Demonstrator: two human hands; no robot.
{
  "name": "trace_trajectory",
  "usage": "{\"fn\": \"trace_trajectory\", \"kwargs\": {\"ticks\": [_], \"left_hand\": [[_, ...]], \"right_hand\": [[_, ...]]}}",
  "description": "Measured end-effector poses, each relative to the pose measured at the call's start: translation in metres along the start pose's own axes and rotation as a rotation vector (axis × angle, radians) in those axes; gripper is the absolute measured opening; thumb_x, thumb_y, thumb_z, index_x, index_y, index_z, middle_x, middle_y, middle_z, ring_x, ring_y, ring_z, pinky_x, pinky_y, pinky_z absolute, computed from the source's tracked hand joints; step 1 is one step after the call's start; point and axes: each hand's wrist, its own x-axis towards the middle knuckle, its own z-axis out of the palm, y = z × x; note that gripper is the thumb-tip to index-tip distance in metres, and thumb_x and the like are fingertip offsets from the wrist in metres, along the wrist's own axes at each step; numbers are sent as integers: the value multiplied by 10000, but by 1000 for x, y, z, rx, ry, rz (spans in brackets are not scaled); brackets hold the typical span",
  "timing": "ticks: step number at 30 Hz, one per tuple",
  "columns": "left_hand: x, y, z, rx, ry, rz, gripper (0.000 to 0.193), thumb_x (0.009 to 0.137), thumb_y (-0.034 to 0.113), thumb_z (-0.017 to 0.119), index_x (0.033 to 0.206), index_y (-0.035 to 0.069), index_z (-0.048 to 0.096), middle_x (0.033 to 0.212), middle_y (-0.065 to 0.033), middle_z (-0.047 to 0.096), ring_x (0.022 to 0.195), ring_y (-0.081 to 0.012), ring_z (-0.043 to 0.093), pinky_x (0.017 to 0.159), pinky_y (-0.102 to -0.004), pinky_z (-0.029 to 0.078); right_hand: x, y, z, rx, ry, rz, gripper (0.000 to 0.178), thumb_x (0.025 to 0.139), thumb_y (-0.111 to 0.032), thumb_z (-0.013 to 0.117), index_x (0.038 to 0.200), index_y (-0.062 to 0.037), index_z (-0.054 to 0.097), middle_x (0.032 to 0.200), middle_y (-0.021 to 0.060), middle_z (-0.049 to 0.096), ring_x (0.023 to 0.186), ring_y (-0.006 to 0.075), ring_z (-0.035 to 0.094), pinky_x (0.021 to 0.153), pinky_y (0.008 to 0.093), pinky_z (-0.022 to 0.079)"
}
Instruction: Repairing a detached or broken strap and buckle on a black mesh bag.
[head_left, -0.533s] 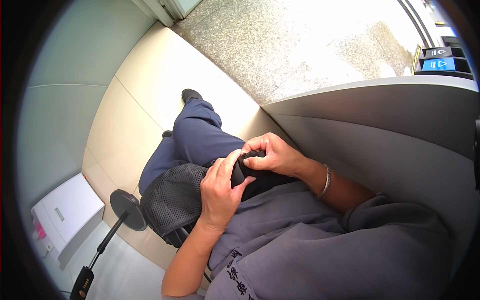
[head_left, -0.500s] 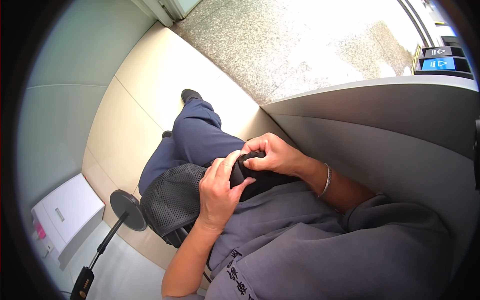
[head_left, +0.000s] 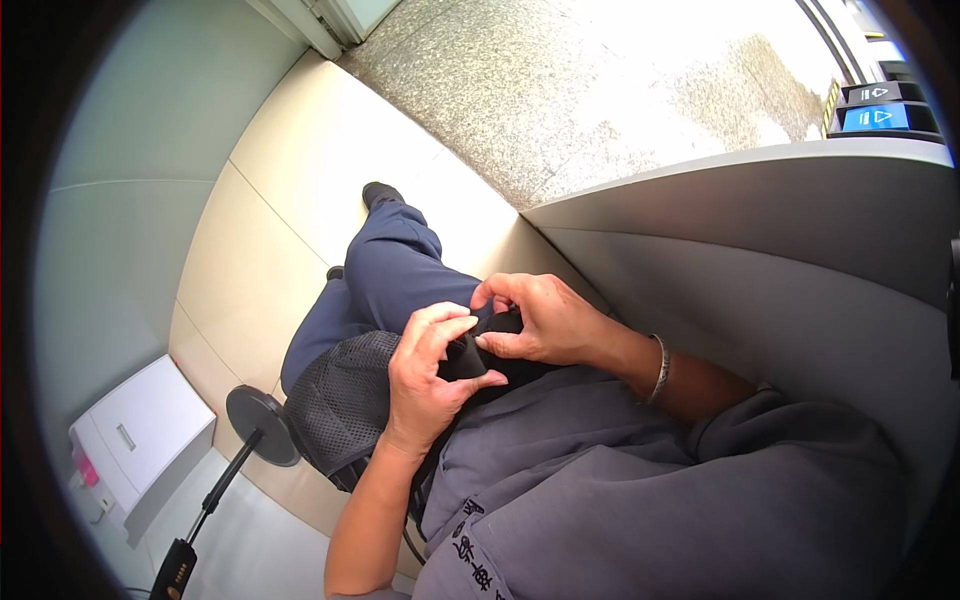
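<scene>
In my lap lies a black mesh fabric item (head_left: 340,400), bag-like in look, though its exact kind does not show. My left hand (head_left: 425,375) grips a dark piece of black fabric (head_left: 464,360) beside the mesh, thumb below it and fingers curled over the top. From the other side my right hand (head_left: 550,320) pinches the same fabric between thumb and fingers, a silver bracelet on its wrist. The fingertips of both hands come close together over the fabric. Part of the fabric is hidden behind my right hand.
A grey curved panel (head_left: 720,240) rises on my right. At left are a white drawer unit (head_left: 145,430) and a black round-ended pole (head_left: 262,425). Dark blue trouser legs (head_left: 390,255) stretch over the tiled floor (head_left: 300,150). Bins (head_left: 880,115) stand far right.
My right fingers have shifted slightly, and the gap inside my left hand's grip looks wider, showing more of the black fabric. Both hands stay over my lap.
</scene>
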Motion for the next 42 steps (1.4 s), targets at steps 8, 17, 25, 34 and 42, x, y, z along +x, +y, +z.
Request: {"fn": "trace_trajectory", "kwargs": {"ticks": [8,17,25,34,42], "left_hand": [[-2,-8,-3,-237,-51,-184,536,485,337,757,926,80,591,831,-19,567,703,-128,477,586,-222,372],[-4,-6,-2,-338,-47,-339,566,477,346,756,937,59,595,805,-13,563,671,-121,462,617,-229,381],[-5,-7,-2,-223,-42,-221,558,478,356,750,933,73,596,799,-20,562,680,-136,481,623,-232,395],[-5,-3,-4,-164,-59,-191,563,460,299,774,940,68,592,811,-27,558,684,-129,485,631,-241,410],[-11,-10,3,-291,-46,-245,532,502,221,787,961,55,574,815,-38,558,685,-134,498,633,-238,419]], "right_hand": [[-3,-4,-23,147,8,27,237,756,-225,619,782,-12,518,673,46,508,593,103,470,536,251,385],[-5,-3,-18,884,-165,216,102,749,12,589,822,1,519,769,-9,528,696,52,495,667,178,429],[-6,-12,-19,471,-118,212,116,706,-29,614,775,20,536,703,30,554,670,65,515,618,201,430],[-10,-16,0,205,149,35,137,643,-16,617,751,16,538,618,71,552,567,114,535,552,232,442],[-13,-20,10,330,201,137,128,660,-33,622,715,23,521,609,96,550,570,138,547,549,254,447]]}}
